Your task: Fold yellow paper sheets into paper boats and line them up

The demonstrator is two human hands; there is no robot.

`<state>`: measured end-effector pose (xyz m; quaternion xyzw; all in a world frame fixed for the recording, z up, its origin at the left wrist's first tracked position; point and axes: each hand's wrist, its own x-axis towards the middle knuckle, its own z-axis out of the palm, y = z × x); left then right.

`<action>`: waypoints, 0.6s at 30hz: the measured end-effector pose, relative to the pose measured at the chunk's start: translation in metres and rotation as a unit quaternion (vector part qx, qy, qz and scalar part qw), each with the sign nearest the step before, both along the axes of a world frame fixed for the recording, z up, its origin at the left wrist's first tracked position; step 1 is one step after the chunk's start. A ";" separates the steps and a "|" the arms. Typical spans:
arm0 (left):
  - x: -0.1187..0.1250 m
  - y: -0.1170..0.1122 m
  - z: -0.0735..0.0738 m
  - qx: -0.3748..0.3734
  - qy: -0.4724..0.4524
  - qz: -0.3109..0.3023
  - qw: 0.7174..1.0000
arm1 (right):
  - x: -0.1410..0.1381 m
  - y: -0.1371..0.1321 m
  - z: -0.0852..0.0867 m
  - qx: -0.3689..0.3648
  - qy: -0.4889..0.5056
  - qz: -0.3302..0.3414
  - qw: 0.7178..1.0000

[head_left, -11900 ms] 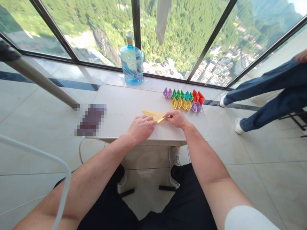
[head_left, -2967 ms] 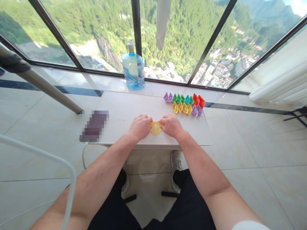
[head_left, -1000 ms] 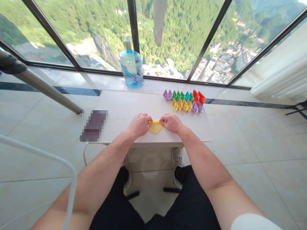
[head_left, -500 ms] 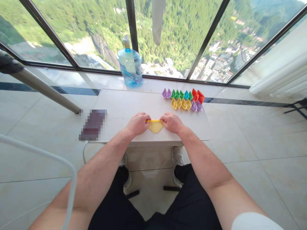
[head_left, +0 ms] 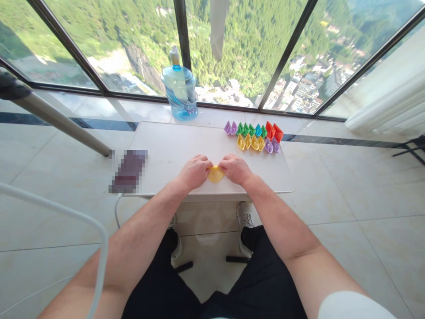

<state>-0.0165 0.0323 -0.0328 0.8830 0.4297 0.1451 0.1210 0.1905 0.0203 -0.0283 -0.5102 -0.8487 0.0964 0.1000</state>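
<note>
A folded piece of yellow paper [head_left: 216, 175] lies near the front edge of the white table [head_left: 159, 150], its far edge a darker folded strip. My left hand [head_left: 196, 171] pinches that strip from the left, fingers closed. From the right, my right hand [head_left: 235, 169] pinches the same strip, close to the left hand. The ends of the strip are hidden under my fingers. Beyond the right hand stand several small folded paper boats, among them yellow ones [head_left: 248, 142], green ones [head_left: 246, 129], red ones [head_left: 274, 131] and purple ones [head_left: 272, 145].
A blue water jug [head_left: 180, 93] stands behind the table by the window. At the table's left edge is a pixelated dark item [head_left: 129, 172] with a cable. A metal pole [head_left: 66, 119] slants in from the left, and a white tube [head_left: 83, 221] curves at lower left.
Both hands have moved closer together along the yellow paper's folded edge, the left hand shifting right and the right hand slightly left. Less of the paper's strip shows between them.
</note>
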 end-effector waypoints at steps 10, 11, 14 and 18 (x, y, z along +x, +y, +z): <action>0.000 -0.008 -0.003 0.040 0.035 -0.018 0.998 | -0.001 -0.012 0.002 0.024 -0.096 -0.014 0.995; 0.000 -0.009 -0.004 0.048 0.043 -0.016 0.998 | -0.001 -0.013 0.002 0.030 -0.105 -0.013 0.994; 0.001 -0.013 -0.005 0.066 0.057 -0.001 0.996 | -0.002 -0.016 0.003 0.046 -0.114 -0.012 0.992; 0.001 -0.014 -0.008 0.066 0.050 0.004 0.997 | -0.002 -0.016 0.002 0.039 -0.091 0.002 0.995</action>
